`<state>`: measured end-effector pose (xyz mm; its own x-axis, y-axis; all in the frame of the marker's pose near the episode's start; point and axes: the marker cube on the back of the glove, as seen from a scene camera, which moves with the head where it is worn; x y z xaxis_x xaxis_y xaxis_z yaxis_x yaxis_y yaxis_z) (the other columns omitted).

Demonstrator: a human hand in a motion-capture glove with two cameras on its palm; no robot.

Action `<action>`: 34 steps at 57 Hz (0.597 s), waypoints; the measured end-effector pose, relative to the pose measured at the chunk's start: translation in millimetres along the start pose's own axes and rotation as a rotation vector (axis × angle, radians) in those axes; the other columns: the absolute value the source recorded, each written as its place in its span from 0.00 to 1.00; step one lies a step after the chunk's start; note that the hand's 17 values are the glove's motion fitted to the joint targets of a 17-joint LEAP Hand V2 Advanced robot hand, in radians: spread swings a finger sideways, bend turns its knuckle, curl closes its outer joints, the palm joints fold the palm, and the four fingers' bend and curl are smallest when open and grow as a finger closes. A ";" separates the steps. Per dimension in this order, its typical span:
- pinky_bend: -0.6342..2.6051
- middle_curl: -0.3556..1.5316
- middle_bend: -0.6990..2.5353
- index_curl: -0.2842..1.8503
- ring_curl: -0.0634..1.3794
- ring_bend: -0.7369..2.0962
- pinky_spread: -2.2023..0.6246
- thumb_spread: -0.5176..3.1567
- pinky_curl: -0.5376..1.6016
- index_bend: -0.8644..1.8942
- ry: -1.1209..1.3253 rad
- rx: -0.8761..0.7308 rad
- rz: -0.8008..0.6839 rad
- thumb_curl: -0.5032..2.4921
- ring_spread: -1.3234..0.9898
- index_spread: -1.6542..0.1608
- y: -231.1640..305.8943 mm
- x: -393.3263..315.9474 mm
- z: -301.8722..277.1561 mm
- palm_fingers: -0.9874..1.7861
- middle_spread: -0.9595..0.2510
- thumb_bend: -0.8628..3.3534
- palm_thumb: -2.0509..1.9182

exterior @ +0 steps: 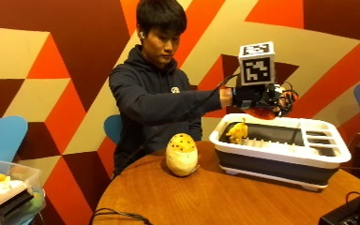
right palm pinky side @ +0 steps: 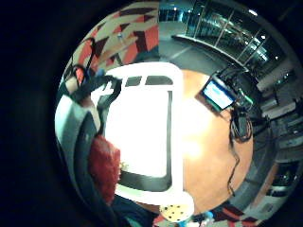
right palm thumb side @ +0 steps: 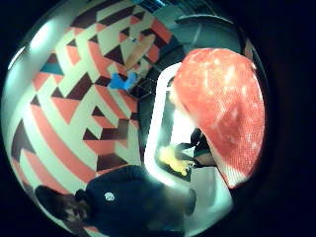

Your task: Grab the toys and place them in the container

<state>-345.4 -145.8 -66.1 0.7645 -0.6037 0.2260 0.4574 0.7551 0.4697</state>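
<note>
Above the white container (exterior: 280, 157), your gloved right hand (exterior: 255, 97) grips a red toy (exterior: 262, 112), not yet dropped. One yellow toy (exterior: 236, 132) already sits inside; the spotted egg toy (exterior: 182, 154) waits on the table (exterior: 217, 197), left.

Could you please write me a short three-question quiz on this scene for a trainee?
1. True or false: the gloved right hand is over the white container and holds a red toy.
2. Which toy already lies in the container? A) a yellow toy B) a blue toy C) a green toy
3. Fill in: the spotted egg-shaped toy stands on the ____ beside the container.

Key: 1 true; 2 A; 3 table
</note>
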 end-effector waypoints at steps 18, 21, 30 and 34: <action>0.49 0.50 0.34 0.41 0.32 0.45 0.76 0.45 0.51 0.42 0.067 -0.195 -0.018 0.39 0.53 0.78 59.9 21.7 -31.5 0.25 0.76 0.20 0.59; 0.48 0.49 0.33 0.40 0.30 0.42 0.77 0.46 0.49 0.41 0.089 -0.216 -0.026 0.38 0.54 0.79 86.0 28.4 -43.1 0.27 0.76 0.20 0.59; 0.45 0.46 0.30 0.38 0.26 0.37 0.79 0.49 0.46 0.38 0.260 -0.275 0.019 0.35 0.56 0.80 179.9 64.2 -50.7 0.32 0.79 0.20 0.58; 0.45 0.45 0.29 0.37 0.26 0.36 0.79 0.49 0.46 0.36 0.197 -0.324 0.103 0.34 0.56 0.82 209.1 82.4 -45.0 0.32 0.80 0.20 0.58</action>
<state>-166.3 -26.1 12.3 0.8719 -0.4839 0.0753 0.4695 0.8696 0.1526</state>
